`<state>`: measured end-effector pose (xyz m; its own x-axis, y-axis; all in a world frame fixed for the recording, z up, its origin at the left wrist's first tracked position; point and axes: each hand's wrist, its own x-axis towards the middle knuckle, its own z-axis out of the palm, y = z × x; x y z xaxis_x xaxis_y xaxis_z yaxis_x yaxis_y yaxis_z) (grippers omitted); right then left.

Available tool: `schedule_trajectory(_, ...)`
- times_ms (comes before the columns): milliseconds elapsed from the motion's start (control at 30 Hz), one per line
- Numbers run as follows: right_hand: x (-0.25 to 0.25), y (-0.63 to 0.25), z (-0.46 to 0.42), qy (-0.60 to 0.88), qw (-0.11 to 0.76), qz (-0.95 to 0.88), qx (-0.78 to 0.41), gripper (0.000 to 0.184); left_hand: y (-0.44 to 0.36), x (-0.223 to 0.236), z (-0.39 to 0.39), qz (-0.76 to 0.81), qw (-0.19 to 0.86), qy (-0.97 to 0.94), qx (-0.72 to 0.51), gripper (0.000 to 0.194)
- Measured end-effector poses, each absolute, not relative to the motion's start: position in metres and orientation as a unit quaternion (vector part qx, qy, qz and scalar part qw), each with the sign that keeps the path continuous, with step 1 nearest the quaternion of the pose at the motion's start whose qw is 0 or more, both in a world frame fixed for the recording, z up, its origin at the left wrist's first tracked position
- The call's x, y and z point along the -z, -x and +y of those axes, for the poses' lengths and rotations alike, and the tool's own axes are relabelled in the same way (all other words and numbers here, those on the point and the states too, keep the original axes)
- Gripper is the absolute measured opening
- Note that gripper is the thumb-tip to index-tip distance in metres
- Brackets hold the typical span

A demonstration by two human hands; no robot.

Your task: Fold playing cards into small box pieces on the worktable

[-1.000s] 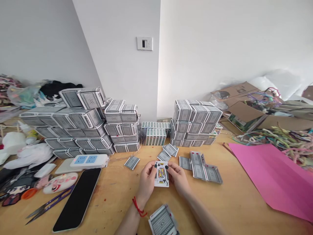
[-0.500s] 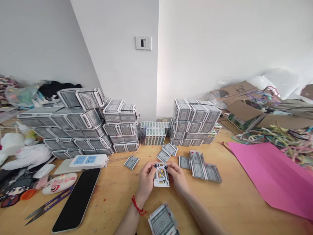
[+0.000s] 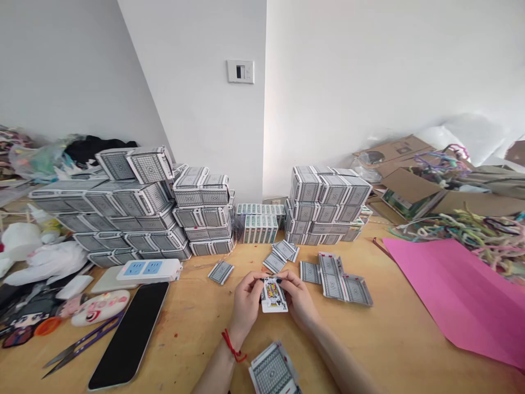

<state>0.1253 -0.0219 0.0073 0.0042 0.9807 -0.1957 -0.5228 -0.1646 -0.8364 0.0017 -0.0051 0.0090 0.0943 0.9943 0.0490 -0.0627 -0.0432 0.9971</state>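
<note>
1. Your left hand (image 3: 247, 301) and right hand (image 3: 299, 300): fingers pinching the card (image 3: 274, 296) near its far edge, king side showing.
2. Card's over the bench (image 3: 184, 334), just nearer you than the loose cards (image 3: 274, 261).
3. Versus earlier frame, card's near end shifted right.

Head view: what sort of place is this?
Probably a craft worktable in a room, home or small workshop. Signs: stacked blocks built from playing cards, purple-handled scissors by a phone, and a heap of coloured fuzzy strands beside pink paper.
</note>
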Motion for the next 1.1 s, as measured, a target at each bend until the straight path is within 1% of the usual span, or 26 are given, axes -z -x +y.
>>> schedule_trajectory(167, -0.008, -0.126, -0.021, 0.380, 0.580, -0.270, -0.668, 0.006, 0.002, -0.011, -0.007, 0.451, 0.478, -0.566, -0.498, 0.016)
schedule_trajectory(300, -0.009, -0.127, -0.020, 0.339, 0.562, -0.264, -0.707, 0.017, 0.007, -0.012, -0.007, 0.459, 0.437, -0.600, -0.488, 0.018)
schedule_trajectory(433, -0.008, -0.129, -0.018, 0.338, 0.540, -0.262, -0.725, 0.027, 0.011, -0.012, -0.007, 0.462, 0.406, -0.628, -0.476, 0.019)
schedule_trajectory(700, -0.007, -0.142, -0.018, 0.312, 0.474, -0.287, -0.772, 0.020, 0.015, -0.013, -0.005, 0.423, 0.368, -0.694, -0.450, 0.020)
schedule_trajectory(800, -0.004, -0.143, -0.017, 0.313, 0.473, -0.280, -0.775, 0.021, 0.016, -0.013, -0.005, 0.392, 0.355, -0.723, -0.444, 0.020)
schedule_trajectory(933, 0.001, -0.139, -0.017, 0.333, 0.505, -0.276, -0.747, 0.022, 0.017, -0.017, -0.005, 0.361, 0.382, -0.712, -0.466, 0.022)
schedule_trajectory(1033, 0.004, -0.132, -0.017, 0.356, 0.534, -0.292, -0.709, 0.024, 0.014, -0.018, -0.005, 0.364, 0.453, -0.644, -0.497, 0.024)
schedule_trajectory(1100, 0.006, -0.128, -0.016, 0.370, 0.553, -0.302, -0.683, 0.026, 0.010, -0.015, -0.005, 0.392, 0.500, -0.590, -0.499, 0.024)
